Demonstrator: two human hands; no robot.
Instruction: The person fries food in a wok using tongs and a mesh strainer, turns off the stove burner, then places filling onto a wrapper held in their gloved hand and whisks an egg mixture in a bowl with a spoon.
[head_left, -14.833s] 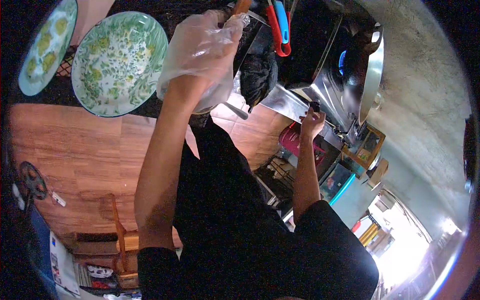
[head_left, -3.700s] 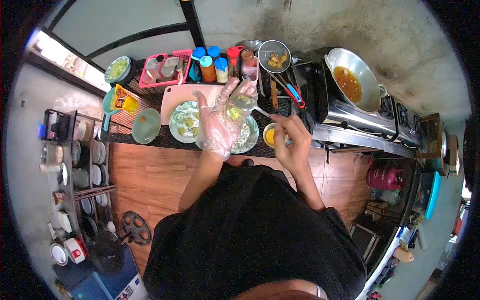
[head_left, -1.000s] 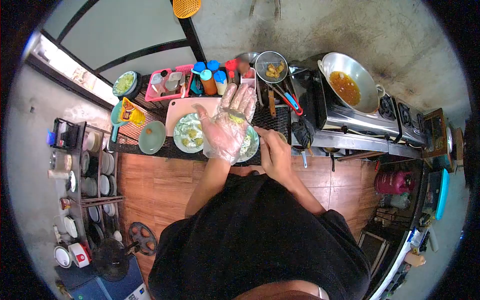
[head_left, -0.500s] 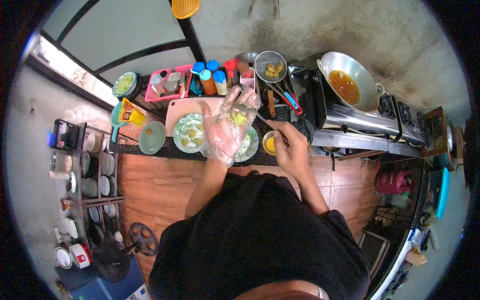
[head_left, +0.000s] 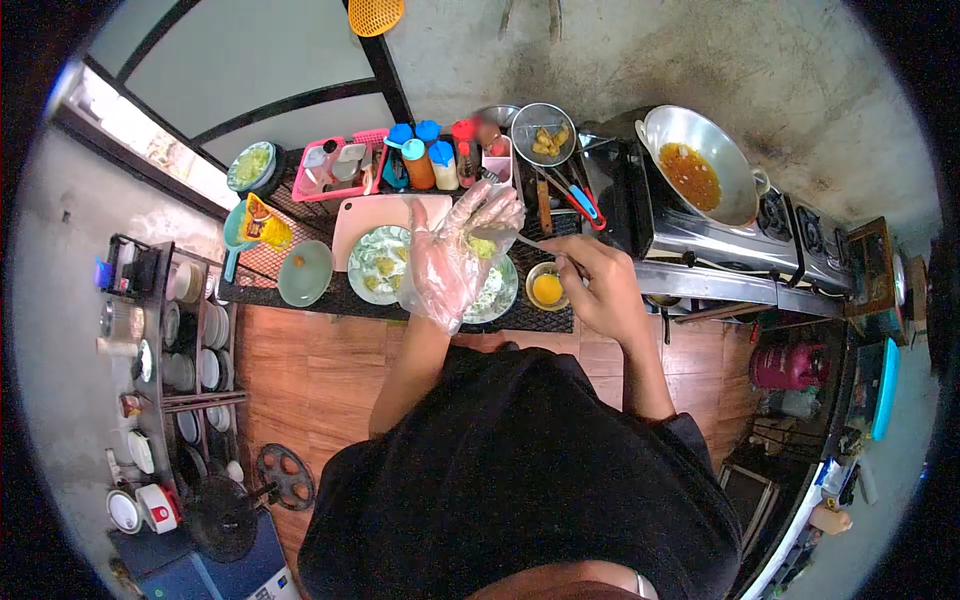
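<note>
My left hand, in a clear plastic glove, is palm up with the fingers partly curled around a lump of yellow-green mash. Pinched in my bare right hand is a metal spoon, its tip at the lump and partly hidden by the glove. Below the left hand is a plate with white powder and several coated lumps. A second plate holding white powder is partly covered by that hand. Near my right fingers stands a small bowl of yellow egg.
A wok with brown oil sits on the stove at right. Behind the hands are a strainer with fried pieces, sauce bottles and a pink basket. A green bowl and cutting board lie left.
My left fingers have curled in more around the mash. My right hand has shifted slightly right and turned, with the spoon still at the lump, uncovering more of the egg bowl.
</note>
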